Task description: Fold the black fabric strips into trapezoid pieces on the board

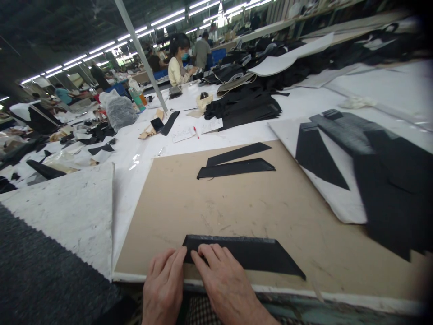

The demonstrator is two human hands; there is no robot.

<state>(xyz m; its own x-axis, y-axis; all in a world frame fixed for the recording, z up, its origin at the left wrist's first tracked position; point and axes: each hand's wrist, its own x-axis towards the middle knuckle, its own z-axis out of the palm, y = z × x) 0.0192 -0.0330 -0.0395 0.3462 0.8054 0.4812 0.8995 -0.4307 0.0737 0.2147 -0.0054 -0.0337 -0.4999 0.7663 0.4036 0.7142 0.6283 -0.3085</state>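
A black fabric piece [250, 255] with a slanted right end lies near the front edge of a tan board [216, 203]. A greyish strip runs along its far edge. My left hand [164, 280] pinches its left end, fingers drawn together. Just beside it, my right hand [221, 275] is closed with curled fingers gripping the piece close to the same end. The undersides of my fingertips are hidden. Farther up the board rest two narrow black strips, an upper strip [237, 154] and a lower strip [237, 169].
On the right, black cut pieces [395, 185] overlap a white board [338, 198]. Dark fabric stacks [243, 108] lie across the white table, with a red pen [196, 132] and a phone [157, 124] nearby. A person [179, 63] sits beyond a slanted pole [142, 58].
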